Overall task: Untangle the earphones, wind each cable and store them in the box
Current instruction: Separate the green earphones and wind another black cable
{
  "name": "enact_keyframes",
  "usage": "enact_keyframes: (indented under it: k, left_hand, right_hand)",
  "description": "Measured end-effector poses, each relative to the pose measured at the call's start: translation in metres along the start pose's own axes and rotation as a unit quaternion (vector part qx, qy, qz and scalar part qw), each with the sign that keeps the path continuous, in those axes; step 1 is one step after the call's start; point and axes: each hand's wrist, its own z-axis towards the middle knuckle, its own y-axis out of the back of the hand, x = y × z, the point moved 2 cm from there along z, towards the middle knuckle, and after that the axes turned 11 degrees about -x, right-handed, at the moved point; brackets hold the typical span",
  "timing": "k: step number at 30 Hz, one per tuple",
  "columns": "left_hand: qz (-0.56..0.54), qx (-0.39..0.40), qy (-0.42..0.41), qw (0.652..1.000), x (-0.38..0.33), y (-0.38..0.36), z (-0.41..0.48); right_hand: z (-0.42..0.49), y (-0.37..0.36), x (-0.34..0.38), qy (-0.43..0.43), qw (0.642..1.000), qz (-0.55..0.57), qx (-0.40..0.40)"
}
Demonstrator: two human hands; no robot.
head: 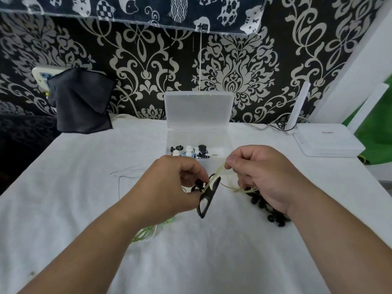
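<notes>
Both hands [169,187] pinching cable [216,172], seemingly.

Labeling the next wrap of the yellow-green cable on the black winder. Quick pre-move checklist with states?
1. Left hand holds black winder: ok.
2. Right hand fingers pinch yellow-green cable: ok.
3. Cable taut between the hands: ok.
4. Rest of cable free of the black earphones: cannot tell, hand hides it.
5. Box open: ok.
6. Loose white cable on table, not stored: not ok.
</notes>
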Motion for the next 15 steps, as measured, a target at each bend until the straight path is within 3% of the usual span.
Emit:
enact_keyframes:
  k: [4,8,12,15]
  left_hand:
    - [-0.144,0.015,0.041,0.989,-0.005,-0.002,0.001]
    - [-0.272,-0.018,0.085,0.958,-0.003,-0.004,0.001]
    - [-0.277,-0.086,0.083,0.953,0.001,-0.005,0.005]
    - [-0.223,-0.133,0.066,0.964,0.005,-0.001,0.007]
  right_hand:
    - [0.004,-0.001,-0.010,-0.001,0.997,-0.066,-0.036]
    - [-0.001,-0.010,-0.015,-0.010,0.986,-0.161,0.046]
    - [-0.016,-0.027,-0.011,-0.017,0.967,-0.162,0.198]
    - [-0.021,-0.028,-0.006,-0.017,0.956,-0.151,0.250]
